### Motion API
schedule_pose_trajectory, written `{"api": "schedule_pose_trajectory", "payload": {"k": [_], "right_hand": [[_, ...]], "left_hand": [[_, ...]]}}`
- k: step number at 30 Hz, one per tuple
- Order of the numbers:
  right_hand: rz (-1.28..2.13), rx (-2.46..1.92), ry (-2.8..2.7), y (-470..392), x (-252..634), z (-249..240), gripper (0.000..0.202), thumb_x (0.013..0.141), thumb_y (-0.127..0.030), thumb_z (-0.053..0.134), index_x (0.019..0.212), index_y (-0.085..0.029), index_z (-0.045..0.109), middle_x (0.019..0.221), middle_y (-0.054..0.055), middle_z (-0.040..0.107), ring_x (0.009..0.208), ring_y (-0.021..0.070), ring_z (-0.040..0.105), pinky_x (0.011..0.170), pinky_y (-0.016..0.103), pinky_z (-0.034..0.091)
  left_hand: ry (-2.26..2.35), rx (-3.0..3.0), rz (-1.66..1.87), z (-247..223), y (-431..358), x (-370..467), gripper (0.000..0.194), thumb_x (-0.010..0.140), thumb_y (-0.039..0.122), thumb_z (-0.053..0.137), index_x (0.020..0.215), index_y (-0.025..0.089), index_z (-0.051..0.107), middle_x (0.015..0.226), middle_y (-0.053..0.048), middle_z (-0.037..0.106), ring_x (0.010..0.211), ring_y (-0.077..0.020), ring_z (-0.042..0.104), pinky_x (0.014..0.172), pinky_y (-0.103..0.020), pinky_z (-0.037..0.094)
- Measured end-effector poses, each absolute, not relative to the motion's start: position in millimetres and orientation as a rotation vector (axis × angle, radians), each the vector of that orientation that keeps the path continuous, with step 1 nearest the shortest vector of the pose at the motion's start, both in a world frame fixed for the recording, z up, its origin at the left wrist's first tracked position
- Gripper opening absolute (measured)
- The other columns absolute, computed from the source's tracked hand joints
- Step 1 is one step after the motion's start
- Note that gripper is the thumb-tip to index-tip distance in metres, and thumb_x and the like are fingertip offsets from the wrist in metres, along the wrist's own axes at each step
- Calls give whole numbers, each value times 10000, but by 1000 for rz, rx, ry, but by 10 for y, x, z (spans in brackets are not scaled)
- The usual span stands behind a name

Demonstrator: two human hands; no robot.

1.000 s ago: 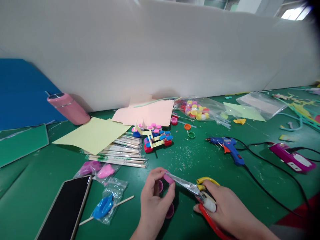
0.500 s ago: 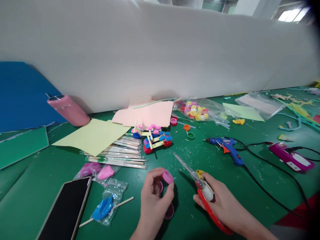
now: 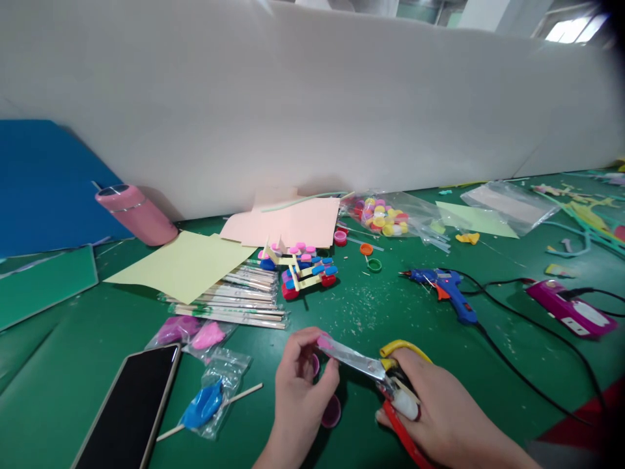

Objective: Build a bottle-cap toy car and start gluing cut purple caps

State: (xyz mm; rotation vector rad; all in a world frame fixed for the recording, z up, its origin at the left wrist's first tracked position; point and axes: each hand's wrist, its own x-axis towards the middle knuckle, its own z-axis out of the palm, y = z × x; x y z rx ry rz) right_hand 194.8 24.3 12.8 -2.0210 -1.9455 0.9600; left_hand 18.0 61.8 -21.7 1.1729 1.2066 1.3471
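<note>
Two bare hands work low over the green tabletop, toward its near edge. L hand is narrow, fingertips & thumb pinching a small pink cap just above the tabletop, near-centre; R hand is wrapped round the handles of scissors, one yellow, one red, w/ the blades reaching L to the pink cap; can't tell if they're apart. A dark pink cap sits beside L hand, another shows partly behind its fingers. Phone lies nr the near L corner, w/ a bag of blue clay & a stick to its R. Beyond: wrapped sticks partly under yellow paper, and a small cap-and-stick model approx. mid-tabletop. Along the far edge, L to R: pink bottle, tilted; pink paper; clear bag of coloured caps. Orange ring & green ring lie btwn model and glue gun; purple power strip is toward the R edge.
</note>
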Motion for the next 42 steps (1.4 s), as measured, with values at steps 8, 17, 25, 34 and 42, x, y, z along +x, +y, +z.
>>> {"api": "schedule_pose_trajectory", "payload": {"k": [8, 17, 25, 34, 42], "right_hand": [[1104, -2001, -1893, 223, 1955, 80, 239, 632, -358, 644, 741, -219, 484, 674, -24, 601, 562, 145, 500, 498, 233, 313], [1252, -1691, -1554, 278, 2052, -40, 209, 750, -387, 531, 712, -206, 433, 613, -54, 399, 511, 87, 372, 477, 199, 363], [1391, -1454, -1117, 464, 1739, -12, 270, 681, -395, 615, 746, -202, 439, 673, -39, 491, 533, 87, 480, 492, 200, 405], [1330, -1462, -1171, 586, 1557, 32, 170, 677, -245, 585, 764, -193, 449, 632, -50, 494, 566, 104, 493, 561, 228, 421], [1224, -1538, -1209, 616, 1637, -12, 170, 634, -170, 565, 772, -189, 467, 597, -62, 454, 518, 93, 420, 492, 208, 362]], "left_hand": [[1152, 1239, 1390, -242, 606, 161, 195, 680, 117, 604, 848, 202, 552, 895, -44, 556, 820, -160, 566, 628, -228, 478], [1113, 1032, 1369, -164, 589, 201, 172, 667, 161, 643, 814, 188, 557, 873, -35, 587, 740, -137, 599, 672, -248, 479], [850, 856, 1146, -105, 591, 174, 228, 646, 171, 684, 841, 168, 566, 915, -82, 654, 822, -184, 622, 753, -296, 473], [869, 1128, 1058, -145, 587, 144, 255, 688, 133, 650, 930, 211, 619, 984, -62, 666, 945, -196, 593, 849, -311, 436], [1017, 1257, 1077, -167, 610, 134, 139, 768, 208, 557, 794, 199, 692, 846, -54, 697, 839, -193, 612, 766, -278, 451]]}}
